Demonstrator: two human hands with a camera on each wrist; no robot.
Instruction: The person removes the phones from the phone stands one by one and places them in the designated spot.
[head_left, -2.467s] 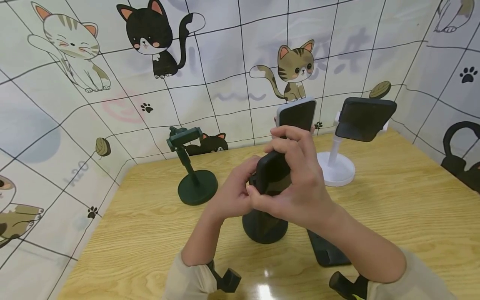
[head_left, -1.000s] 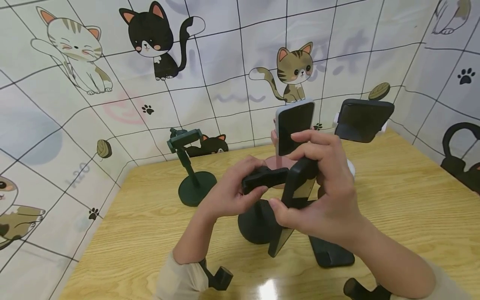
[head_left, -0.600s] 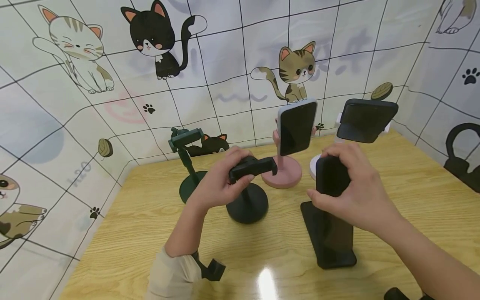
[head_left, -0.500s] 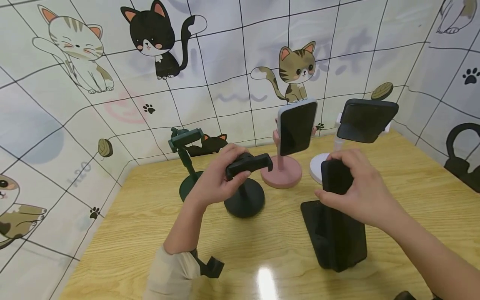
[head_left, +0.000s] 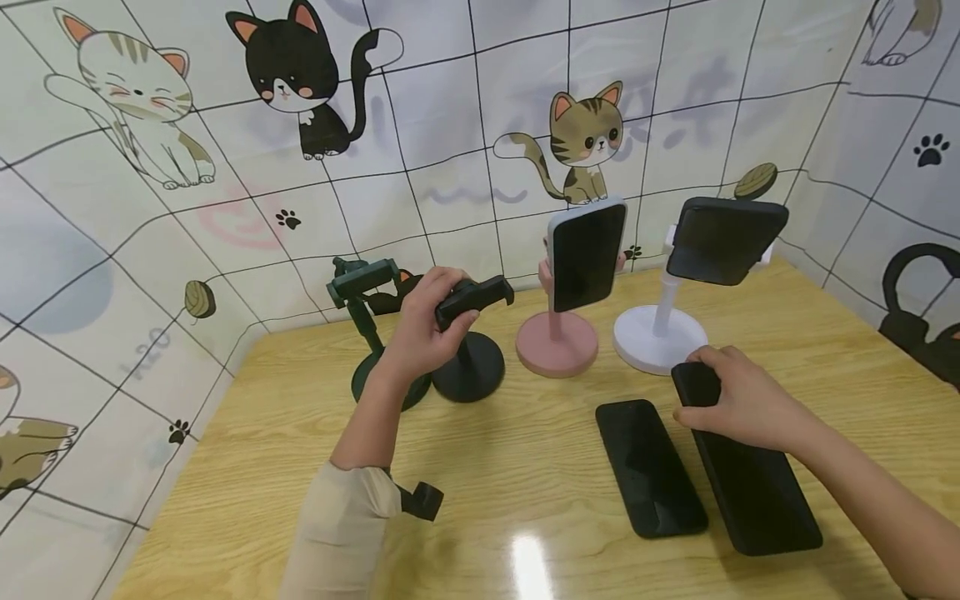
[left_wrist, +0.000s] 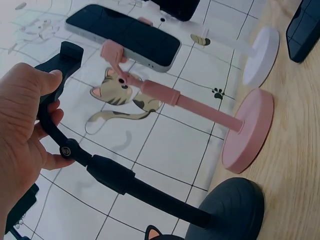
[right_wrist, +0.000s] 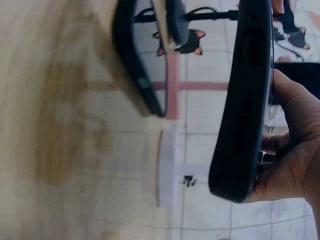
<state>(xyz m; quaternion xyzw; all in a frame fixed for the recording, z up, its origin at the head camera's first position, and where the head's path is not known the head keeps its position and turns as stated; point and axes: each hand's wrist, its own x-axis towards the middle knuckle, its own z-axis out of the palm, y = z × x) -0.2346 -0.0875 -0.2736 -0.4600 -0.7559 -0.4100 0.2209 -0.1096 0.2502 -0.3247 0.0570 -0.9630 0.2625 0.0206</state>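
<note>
My left hand (head_left: 429, 329) grips the clamp head of a black phone stand (head_left: 472, 367), whose round base sits at the back of the table beside a dark green phone stand (head_left: 365, 329). The left wrist view shows thumb and fingers around the black clamp (left_wrist: 60, 70), which has no phone in it. At the right, my right hand (head_left: 738, 400) holds a black phone (head_left: 757, 483) by its upper end, thumb on one edge and fingers on the other. In the right wrist view this phone (right_wrist: 242, 110) stands off the table. Another black phone (head_left: 651, 467) lies flat just left of it.
A pink stand (head_left: 557, 343) bears a light-framed phone (head_left: 588, 254). Right of it, a white stand (head_left: 660, 337) holds a dark phone (head_left: 727, 240) sideways. Cat-print sheeting (head_left: 450, 100) rises behind the wooden table (head_left: 480, 483).
My right hand has drawn the phone away from the black stand, to the right and down past the lying phone. My left hand has shifted the black stand back and left, beside the green one.
</note>
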